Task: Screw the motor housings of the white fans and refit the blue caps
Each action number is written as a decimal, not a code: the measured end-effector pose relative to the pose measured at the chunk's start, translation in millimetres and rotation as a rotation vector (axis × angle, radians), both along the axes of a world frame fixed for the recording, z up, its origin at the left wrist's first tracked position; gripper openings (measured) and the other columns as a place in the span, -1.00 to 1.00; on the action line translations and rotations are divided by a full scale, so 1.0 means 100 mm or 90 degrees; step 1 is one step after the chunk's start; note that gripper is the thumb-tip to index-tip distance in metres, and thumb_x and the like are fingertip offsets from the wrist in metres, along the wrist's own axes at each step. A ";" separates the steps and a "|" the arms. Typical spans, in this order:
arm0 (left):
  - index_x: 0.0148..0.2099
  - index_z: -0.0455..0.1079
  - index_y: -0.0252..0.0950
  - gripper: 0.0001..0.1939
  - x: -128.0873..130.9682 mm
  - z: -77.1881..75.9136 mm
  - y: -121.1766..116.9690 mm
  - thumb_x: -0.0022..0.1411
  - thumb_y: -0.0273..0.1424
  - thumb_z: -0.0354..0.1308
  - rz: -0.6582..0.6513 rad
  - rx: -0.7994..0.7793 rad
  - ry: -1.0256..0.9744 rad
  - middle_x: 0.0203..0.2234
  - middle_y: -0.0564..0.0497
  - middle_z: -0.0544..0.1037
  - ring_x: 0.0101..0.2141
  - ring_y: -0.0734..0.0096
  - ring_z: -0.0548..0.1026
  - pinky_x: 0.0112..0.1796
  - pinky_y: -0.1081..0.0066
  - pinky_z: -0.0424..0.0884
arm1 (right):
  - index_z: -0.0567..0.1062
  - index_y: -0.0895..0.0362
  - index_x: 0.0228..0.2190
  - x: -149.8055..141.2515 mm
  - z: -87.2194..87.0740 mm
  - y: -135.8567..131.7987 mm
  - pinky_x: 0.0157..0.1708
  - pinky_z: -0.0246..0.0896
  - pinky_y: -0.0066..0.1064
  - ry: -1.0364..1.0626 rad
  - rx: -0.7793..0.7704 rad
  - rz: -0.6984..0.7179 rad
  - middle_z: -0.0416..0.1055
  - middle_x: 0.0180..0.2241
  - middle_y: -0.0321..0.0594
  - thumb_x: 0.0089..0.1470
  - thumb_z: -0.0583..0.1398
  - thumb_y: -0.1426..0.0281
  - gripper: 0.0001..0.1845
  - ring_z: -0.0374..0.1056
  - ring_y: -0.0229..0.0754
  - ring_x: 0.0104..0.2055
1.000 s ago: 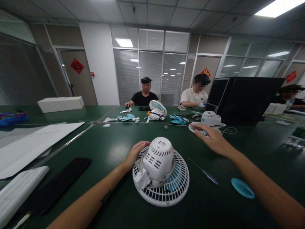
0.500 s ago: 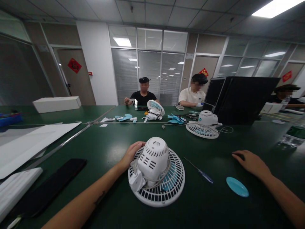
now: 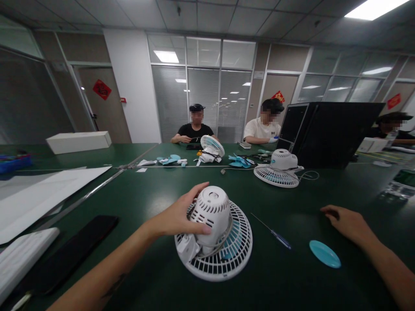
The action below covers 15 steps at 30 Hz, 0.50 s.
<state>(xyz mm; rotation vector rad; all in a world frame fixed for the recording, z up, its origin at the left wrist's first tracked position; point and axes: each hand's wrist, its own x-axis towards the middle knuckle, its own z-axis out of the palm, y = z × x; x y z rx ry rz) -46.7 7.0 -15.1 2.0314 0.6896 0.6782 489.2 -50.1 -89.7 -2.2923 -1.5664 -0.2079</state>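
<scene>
A white fan [image 3: 218,216] lies face down in front of me, its motor housing upward and its cable wound round the base. Blue blades show through the grille. My left hand [image 3: 184,214] grips the housing from the left, thumb across the front and fingers round the back. On the table at the right rests my right hand [image 3: 348,222], holding nothing, its fingers loosely bent and apart from any object. Nearest to it lies an oval light-blue cap [image 3: 324,254]. Between the fan and the cap is a screwdriver [image 3: 272,232] with a blue handle.
Two other fans, one tilted [image 3: 210,150] and one face down [image 3: 278,169], stand farther back near blue fan blades [image 3: 240,161]. A large black case [image 3: 337,134] is at the back right. A black phone-like slab [image 3: 71,250] lies left. Co-workers sit across the table.
My left hand has risen from the grille's left edge and closed round the motor housing. My right hand has shifted slightly right in view. A person across has lowered a hand.
</scene>
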 end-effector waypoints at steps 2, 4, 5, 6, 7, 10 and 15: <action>0.41 -0.12 -0.18 0.10 0.06 0.06 -0.09 -0.06 -0.15 0.40 0.028 0.004 0.028 0.25 -0.23 0.24 0.19 -0.19 0.24 0.16 -0.15 0.15 | 0.59 0.07 -0.38 -0.02 0.01 -0.02 -0.20 0.33 -0.24 0.028 -0.008 0.010 0.57 -0.25 0.01 0.04 0.14 0.48 -0.79 0.51 0.02 -0.24; 0.41 -0.10 -0.19 0.06 0.11 0.10 -0.13 -0.03 -0.17 0.37 0.038 0.005 0.030 0.22 -0.24 0.27 0.17 -0.19 0.28 0.15 -0.15 0.18 | 0.58 0.07 -0.37 -0.05 0.02 -0.04 -0.16 0.30 -0.20 0.055 -0.009 0.015 0.55 -0.21 0.06 0.06 0.14 0.45 -0.81 0.50 0.05 -0.21; 0.41 -0.10 -0.18 0.05 0.12 0.11 -0.14 -0.02 -0.17 0.37 0.040 0.004 0.025 0.22 -0.24 0.28 0.16 -0.18 0.29 0.14 -0.15 0.19 | 0.57 0.07 -0.37 -0.06 0.03 -0.05 -0.16 0.29 -0.18 0.066 -0.006 0.014 0.55 -0.21 0.07 0.07 0.14 0.44 -0.82 0.49 0.06 -0.21; 0.40 -0.09 -0.17 0.03 0.14 0.12 -0.14 -0.01 -0.18 0.36 0.041 0.005 0.020 0.22 -0.23 0.28 0.16 -0.18 0.30 0.14 -0.15 0.20 | 0.57 0.07 -0.37 -0.08 0.04 -0.06 -0.17 0.28 -0.16 0.075 -0.001 0.013 0.54 -0.21 0.09 0.07 0.15 0.42 -0.83 0.49 0.07 -0.22; 0.40 -0.08 -0.17 0.02 0.15 0.11 -0.13 -0.01 -0.18 0.36 0.045 0.007 0.015 0.23 -0.22 0.27 0.16 -0.17 0.30 0.14 -0.14 0.20 | 0.56 0.07 -0.37 -0.10 0.05 -0.07 -0.18 0.27 -0.13 0.084 0.007 0.011 0.53 -0.21 0.11 0.06 0.15 0.41 -0.84 0.48 0.09 -0.22; 0.39 -0.06 -0.19 -0.02 0.21 0.06 -0.07 0.01 -0.18 0.33 0.077 0.017 -0.005 0.25 -0.23 0.24 0.17 -0.18 0.28 0.16 -0.14 0.17 | 0.54 0.07 -0.38 -0.19 0.11 -0.08 -0.18 0.25 -0.11 0.107 0.046 0.014 0.52 -0.21 0.14 0.05 0.16 0.42 -0.87 0.46 0.10 -0.22; 0.38 -0.06 -0.23 -0.05 0.36 -0.08 0.05 0.02 -0.24 0.30 0.112 0.022 -0.072 0.22 -0.23 0.28 0.17 -0.13 0.28 0.18 -0.11 0.12 | 0.52 0.04 -0.34 -0.50 0.26 -0.06 -0.23 0.28 -0.10 0.145 0.139 0.043 0.53 -0.30 0.08 0.02 0.19 0.37 -0.88 0.46 0.09 -0.27</action>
